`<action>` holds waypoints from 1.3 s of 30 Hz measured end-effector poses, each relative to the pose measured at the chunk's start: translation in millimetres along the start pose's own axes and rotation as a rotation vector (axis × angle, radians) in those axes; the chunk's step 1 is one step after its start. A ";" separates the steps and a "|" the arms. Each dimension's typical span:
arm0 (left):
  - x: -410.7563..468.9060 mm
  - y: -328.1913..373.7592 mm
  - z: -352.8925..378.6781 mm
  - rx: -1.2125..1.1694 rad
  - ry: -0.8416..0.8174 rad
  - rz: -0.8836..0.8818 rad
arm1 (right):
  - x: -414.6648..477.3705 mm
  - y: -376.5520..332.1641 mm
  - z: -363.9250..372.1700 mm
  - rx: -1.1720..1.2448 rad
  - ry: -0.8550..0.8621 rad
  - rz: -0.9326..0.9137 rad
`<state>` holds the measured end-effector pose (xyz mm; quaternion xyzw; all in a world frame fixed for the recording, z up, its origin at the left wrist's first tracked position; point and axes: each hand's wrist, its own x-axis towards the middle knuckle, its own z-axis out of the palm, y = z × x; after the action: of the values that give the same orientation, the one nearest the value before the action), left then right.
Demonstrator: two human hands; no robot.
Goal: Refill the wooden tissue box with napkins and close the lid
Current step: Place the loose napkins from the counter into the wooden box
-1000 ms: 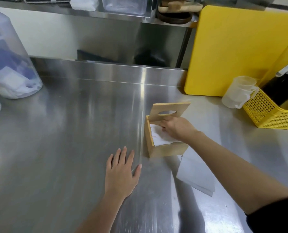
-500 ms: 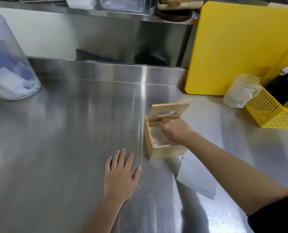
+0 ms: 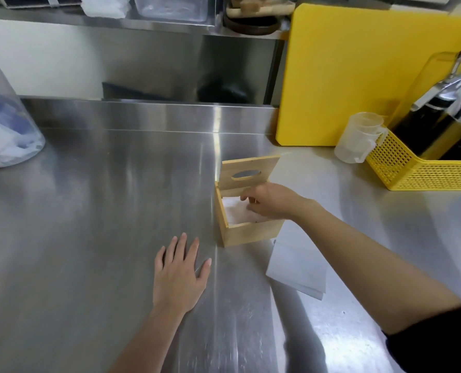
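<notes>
From the head camera, the square pale wooden tissue box [image 3: 247,211] stands mid-right on the brushed steel table [image 3: 103,211], its slotted wooden lid [image 3: 248,172] tilted up at the far edge. The right hand [image 3: 271,201] reaches over the box's right rim, fingers curled down onto the white napkins [image 3: 234,212] inside; whether it pinches them I cannot tell. The left hand [image 3: 179,277] lies spread flat on the table, near and left of the box. The lid rises just beyond the right hand, so that hand is nearer for closing. A spare white napkin stack [image 3: 298,270] lies beside the box's near-right corner.
</notes>
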<state>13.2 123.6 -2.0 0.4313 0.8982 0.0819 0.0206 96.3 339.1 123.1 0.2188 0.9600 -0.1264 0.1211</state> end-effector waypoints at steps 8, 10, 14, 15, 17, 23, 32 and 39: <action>3.0 -9.1 3.2 0.057 -0.001 -0.034 | -48.3 33.8 16.4 0.107 0.404 0.063; 0.2 -1.7 1.5 0.059 -0.016 -0.025 | -59.6 45.2 29.6 0.170 0.469 0.141; -12.6 41.3 4.4 0.026 -0.066 0.038 | -73.1 59.9 56.4 0.224 0.382 0.294; -15.8 53.9 6.7 0.021 -0.094 0.055 | -74.8 62.2 62.7 0.218 0.339 0.315; -18.5 72.5 10.2 0.017 -0.108 0.059 | -77.3 65.6 73.2 0.258 0.283 0.359; -19.9 87.2 17.1 0.048 -0.081 0.000 | -78.4 66.8 95.5 0.337 0.216 0.380; -21.7 87.5 12.9 0.041 -0.060 0.017 | -88.3 57.2 65.5 0.263 0.251 0.120; -20.9 91.2 4.6 0.007 -0.118 -0.017 | -84.8 37.2 -7.7 0.252 0.290 -0.079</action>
<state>97.2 164.0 7.7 0.4278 0.8994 0.0531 0.0725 185.9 340.8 147.7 0.2104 0.9517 -0.2175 -0.0521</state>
